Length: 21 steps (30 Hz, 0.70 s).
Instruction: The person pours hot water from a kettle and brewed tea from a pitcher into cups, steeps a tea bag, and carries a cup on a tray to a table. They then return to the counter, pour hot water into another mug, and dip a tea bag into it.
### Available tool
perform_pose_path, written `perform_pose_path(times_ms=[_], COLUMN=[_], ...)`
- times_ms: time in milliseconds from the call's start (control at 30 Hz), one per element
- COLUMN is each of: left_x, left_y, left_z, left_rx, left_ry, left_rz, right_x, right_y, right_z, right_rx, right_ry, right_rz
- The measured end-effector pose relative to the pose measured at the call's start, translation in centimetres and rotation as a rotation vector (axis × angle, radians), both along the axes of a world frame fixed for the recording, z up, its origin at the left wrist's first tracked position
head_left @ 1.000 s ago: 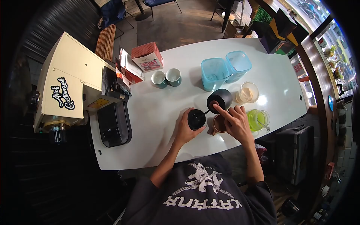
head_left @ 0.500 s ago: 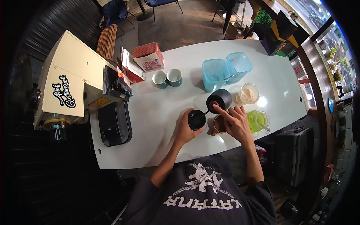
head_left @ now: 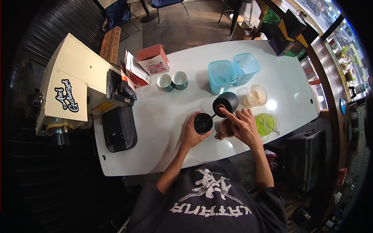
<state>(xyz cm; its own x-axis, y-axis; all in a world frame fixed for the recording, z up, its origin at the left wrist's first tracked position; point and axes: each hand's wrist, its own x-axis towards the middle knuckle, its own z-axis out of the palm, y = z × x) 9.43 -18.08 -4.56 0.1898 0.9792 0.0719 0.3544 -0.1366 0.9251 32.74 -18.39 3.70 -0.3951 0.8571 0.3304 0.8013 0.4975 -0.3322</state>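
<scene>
My left hand [head_left: 192,134] is wrapped around a black cup [head_left: 203,123], thumb and fingers on opposite sides. My right hand [head_left: 246,126] grips a black kettle [head_left: 228,101] with a thin spout, its index finger reaching onto the top; the handle is hidden under the hand. The kettle's spout points left, its tip over the black cup's rim. Whether liquid is flowing I cannot make out. Below the kettle, partly covered by my right hand, stands a brown mug [head_left: 227,127].
Light-blue plastic containers [head_left: 220,73] and a clear cup [head_left: 256,96] stand beyond the kettle. To the right is a glass pitcher of green liquid [head_left: 265,125]. Two small cups [head_left: 179,80], a red-white box [head_left: 154,60] and a cream grinder-like machine [head_left: 74,85] are on the left.
Both hands, the black cup and the kettle keep nearly the same pose. The whole view has shifted very slightly.
</scene>
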Motion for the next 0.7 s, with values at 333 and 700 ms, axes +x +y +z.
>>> perform_pose_path(times_ms=[333, 700], left_x=[0.0, 0.1], left_y=[0.0, 0.0], left_z=[0.0, -0.1], left_rx=[0.023, 0.010], left_ry=[0.017, 0.027], left_rz=[0.005, 0.015], right_x=[0.5, 0.9], right_y=[0.3, 0.5], right_z=[0.0, -0.6], right_rx=[0.035, -0.011], right_ry=[0.018, 0.105], right_rz=[-0.030, -0.040])
